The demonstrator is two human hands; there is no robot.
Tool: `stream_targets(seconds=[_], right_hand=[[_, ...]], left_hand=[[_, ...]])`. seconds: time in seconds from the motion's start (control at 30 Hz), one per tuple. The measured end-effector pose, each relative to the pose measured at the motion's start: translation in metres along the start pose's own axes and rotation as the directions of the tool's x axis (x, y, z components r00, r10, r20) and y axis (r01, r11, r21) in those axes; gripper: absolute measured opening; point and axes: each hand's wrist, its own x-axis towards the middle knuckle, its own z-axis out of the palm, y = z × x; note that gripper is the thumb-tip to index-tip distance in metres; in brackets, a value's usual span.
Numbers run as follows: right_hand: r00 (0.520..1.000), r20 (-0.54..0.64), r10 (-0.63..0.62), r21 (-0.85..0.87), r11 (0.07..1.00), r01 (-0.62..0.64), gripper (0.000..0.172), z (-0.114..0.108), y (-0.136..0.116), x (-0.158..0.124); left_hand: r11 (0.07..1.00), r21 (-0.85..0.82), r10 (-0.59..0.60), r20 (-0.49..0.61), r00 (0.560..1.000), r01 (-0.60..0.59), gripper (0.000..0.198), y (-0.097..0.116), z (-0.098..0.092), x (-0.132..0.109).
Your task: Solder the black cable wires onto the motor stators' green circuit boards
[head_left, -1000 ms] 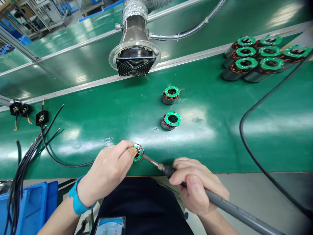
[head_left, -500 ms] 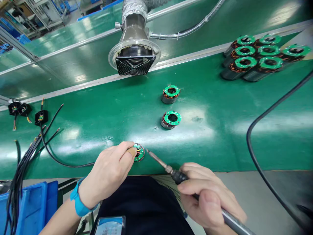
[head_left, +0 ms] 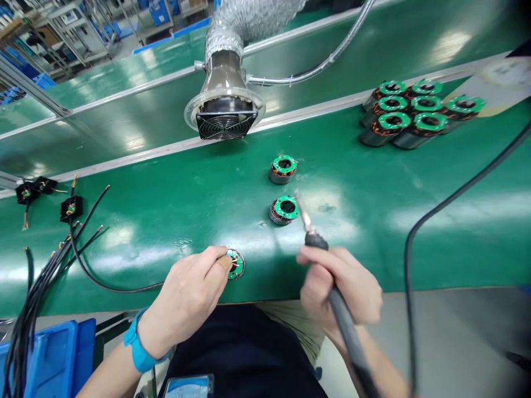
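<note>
My left hand (head_left: 186, 293) grips a small motor stator (head_left: 236, 264) with a green circuit ring and thin coloured wires, a tan finger cot on one fingertip resting against it. My right hand (head_left: 340, 293) is closed around the black grip of a soldering iron (head_left: 309, 224). The iron's tip points up and away, well off the held stator and close above another green-topped stator (head_left: 285, 210). A further stator (head_left: 284, 168) stands beyond that one. The iron's grey cable runs down past my right hand.
A fume extractor with a fan grille (head_left: 224, 124) stands behind the green belt (head_left: 166, 221). Several stators (head_left: 415, 113) are grouped at upper right. Black wires (head_left: 37, 287) and connectors (head_left: 70, 209) lie at left, above a blue bin (head_left: 50, 359). A black cable (head_left: 456, 204) crosses the right side.
The soldering iron has swung away from the held stator, up and to the right, its tip now pointing up the belt. My left hand stays on the stator.
</note>
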Motion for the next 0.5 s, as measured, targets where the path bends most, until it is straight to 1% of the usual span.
stream_targets(seconds=[0.07, 0.13, 0.23, 0.3, 0.5], right_hand=[[0.999, 0.046, 0.008, -0.133, 0.991, -0.002, 0.029, 0.01, 0.004, 0.014], [0.996, 0.075, 0.048, -0.171, 0.985, -0.035, 0.037, 0.022, 0.008, 0.025], [0.984, 0.135, 0.116, -0.122, 0.988, -0.099, 0.041, 0.036, 0.011, 0.03], [0.978, 0.166, 0.127, -0.082, 0.99, -0.114, 0.041, 0.04, 0.013, 0.028], [0.983, 0.144, 0.112, -0.035, 0.994, -0.108, 0.037, 0.035, 0.012, 0.022]], left_hand=[[1.0, -0.019, -0.006, 0.005, 1.0, 0.006, 0.015, -0.001, 0.001, -0.001], [0.999, -0.035, -0.018, 0.013, 1.0, 0.018, 0.016, -0.001, 0.002, -0.003], [0.998, -0.048, -0.029, -0.001, 1.0, 0.029, 0.017, -0.003, 0.005, -0.005], [0.998, -0.055, -0.026, -0.019, 0.999, 0.025, 0.017, -0.004, 0.006, -0.006], [0.994, -0.109, -0.031, -0.038, 0.999, 0.026, 0.016, -0.007, 0.011, -0.003]])
